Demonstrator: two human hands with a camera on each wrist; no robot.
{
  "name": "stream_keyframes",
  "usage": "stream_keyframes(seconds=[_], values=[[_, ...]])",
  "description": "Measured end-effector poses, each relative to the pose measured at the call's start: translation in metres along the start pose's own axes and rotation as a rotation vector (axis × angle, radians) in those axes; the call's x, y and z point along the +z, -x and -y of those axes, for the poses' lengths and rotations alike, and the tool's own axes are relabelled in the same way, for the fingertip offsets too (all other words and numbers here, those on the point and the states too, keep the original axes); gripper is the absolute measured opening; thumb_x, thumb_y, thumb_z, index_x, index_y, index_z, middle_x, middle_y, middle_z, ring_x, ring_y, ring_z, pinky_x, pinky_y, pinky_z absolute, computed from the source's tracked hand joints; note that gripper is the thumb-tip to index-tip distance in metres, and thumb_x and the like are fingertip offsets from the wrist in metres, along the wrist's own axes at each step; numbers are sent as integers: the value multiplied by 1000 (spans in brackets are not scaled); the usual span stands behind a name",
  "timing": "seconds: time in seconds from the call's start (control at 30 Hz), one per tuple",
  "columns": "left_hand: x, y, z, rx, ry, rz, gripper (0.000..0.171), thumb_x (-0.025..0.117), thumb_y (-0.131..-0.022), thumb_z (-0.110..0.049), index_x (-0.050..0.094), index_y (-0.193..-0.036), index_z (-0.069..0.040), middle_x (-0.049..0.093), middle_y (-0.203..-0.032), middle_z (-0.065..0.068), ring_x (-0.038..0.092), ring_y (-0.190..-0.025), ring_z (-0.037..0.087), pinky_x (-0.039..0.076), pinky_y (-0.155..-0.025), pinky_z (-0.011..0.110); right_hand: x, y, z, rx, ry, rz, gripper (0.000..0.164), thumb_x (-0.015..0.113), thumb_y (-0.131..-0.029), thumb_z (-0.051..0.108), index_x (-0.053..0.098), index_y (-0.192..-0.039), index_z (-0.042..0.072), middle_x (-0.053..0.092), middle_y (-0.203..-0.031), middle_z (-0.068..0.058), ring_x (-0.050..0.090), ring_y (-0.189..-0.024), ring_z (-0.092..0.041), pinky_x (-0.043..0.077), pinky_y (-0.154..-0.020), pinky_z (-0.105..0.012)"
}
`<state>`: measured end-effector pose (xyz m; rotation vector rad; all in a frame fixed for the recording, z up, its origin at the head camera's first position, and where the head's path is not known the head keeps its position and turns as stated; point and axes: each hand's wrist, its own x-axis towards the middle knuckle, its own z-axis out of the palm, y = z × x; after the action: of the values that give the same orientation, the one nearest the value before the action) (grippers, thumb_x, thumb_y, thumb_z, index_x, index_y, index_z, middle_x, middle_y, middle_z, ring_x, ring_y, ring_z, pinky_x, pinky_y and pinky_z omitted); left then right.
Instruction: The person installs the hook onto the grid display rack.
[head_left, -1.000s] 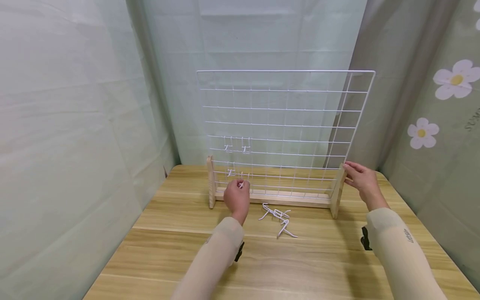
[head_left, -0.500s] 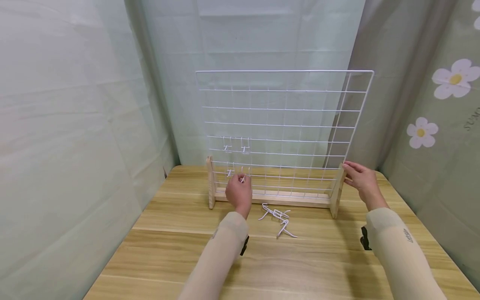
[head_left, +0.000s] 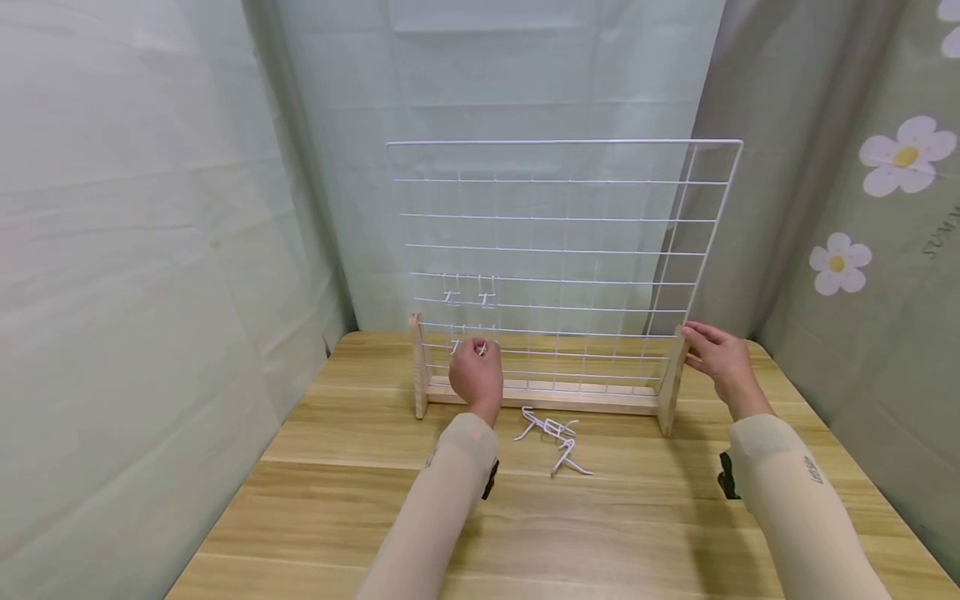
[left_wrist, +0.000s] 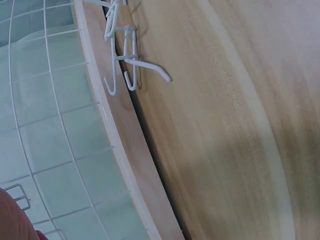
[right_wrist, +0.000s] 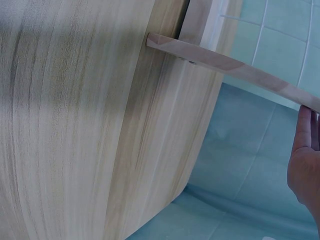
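In the head view a white wire grid rack (head_left: 567,218) stands upright on a wooden base. My left hand (head_left: 477,377) pinches a small white wire hook (head_left: 483,349) against the lower left grid; its fingertips partly hide it. Beside it hangs another hook (head_left: 455,346), and two hooks (head_left: 487,298) hang a few rows higher. The left wrist view catches only a bit of that hand (left_wrist: 14,220) at the lower left corner. My right hand (head_left: 718,363) holds the top of the right wooden side post (head_left: 670,387); its fingers touch the post's outer side in the right wrist view.
Several loose white hooks (head_left: 551,427) lie tangled on the wooden table (head_left: 600,525), just in front of the rack's base bar (head_left: 585,400). Pale fabric curtains (head_left: 330,167) surround the table at the back and sides.
My left hand has risen slightly along the grid with its hook, up to the row of the neighbouring hook. The right hand stays at the post. The view shifts slightly.
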<state>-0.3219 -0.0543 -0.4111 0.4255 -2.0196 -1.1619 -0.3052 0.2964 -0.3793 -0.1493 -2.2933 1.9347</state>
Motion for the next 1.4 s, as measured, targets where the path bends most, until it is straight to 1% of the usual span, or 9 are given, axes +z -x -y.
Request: stream_keyframes(seconds=[0.3,0.4,0.5,0.6,0.73,0.9,1.03,1.17,1.4], values=[[2,-3,-1,-18,-30,7,11,67,-83,-18,72,-80,-9,70,-77,7,65,-73,32,49,-65,47,0,0,-2,3,-1,-6,65,56,-99,42,44,-146,-1,55,-125,-4,55,-109,-13,49,-92,-28],[3,-2,-1,-23,-37,14,11,68,-84,-19,71,-80,-9,70,-77,8,65,-73,32,50,-65,47,0,-1,-2,7,-3,-9,65,55,-99,41,43,-147,-1,53,-131,-10,54,-110,-14,47,-94,-31],[4,-2,0,-31,-46,22,13,69,-85,-21,71,-81,-9,70,-78,8,65,-73,32,50,-65,47,0,-2,-3,8,-4,-6,65,55,-100,41,43,-147,-1,46,-143,-20,54,-113,-17,47,-95,-33],[4,-2,0,-38,-48,24,13,70,-85,-21,71,-82,-9,71,-79,8,65,-74,32,50,-66,46,1,-3,-3,7,2,-6,65,54,-100,42,42,-148,0,41,-148,-24,53,-116,-19,46,-96,-34],[4,-1,0,-35,-42,23,13,71,-84,-22,71,-82,-9,70,-79,8,65,-74,32,50,-67,46,0,-4,-3,4,8,-10,65,53,-100,42,42,-148,0,42,-148,-25,53,-115,-18,45,-96,-35],[6,0,2,-27,-31,28,12,70,-84,-19,71,-82,-7,70,-77,9,65,-72,33,50,-66,47,0,-4,-3,-9,9,-5,65,54,-100,42,42,-147,-2,43,-146,-24,55,-110,-14,47,-93,-31],[8,0,4,-27,-29,37,11,70,-84,-19,72,-82,-7,70,-76,8,66,-73,33,50,-66,48,0,-3,-3,-12,14,-11,63,54,-100,41,44,-146,-1,48,-141,-18,55,-109,-12,49,-91,-28],[10,0,7,-14,-25,26,10,69,-82,-18,72,-82,-8,69,-76,7,66,-73,33,50,-64,49,0,-3,-3,-11,22,-19,62,54,-101,40,44,-146,-1,50,-137,-14,55,-110,-14,48,-92,-29],[10,1,9,-7,-14,27,11,70,-81,-19,72,-82,-8,69,-75,7,66,-73,33,49,-64,49,1,-3,-2,-3,15,-18,64,55,-100,41,43,-147,-1,49,-139,-16,55,-109,-13,47,-93,-32]])
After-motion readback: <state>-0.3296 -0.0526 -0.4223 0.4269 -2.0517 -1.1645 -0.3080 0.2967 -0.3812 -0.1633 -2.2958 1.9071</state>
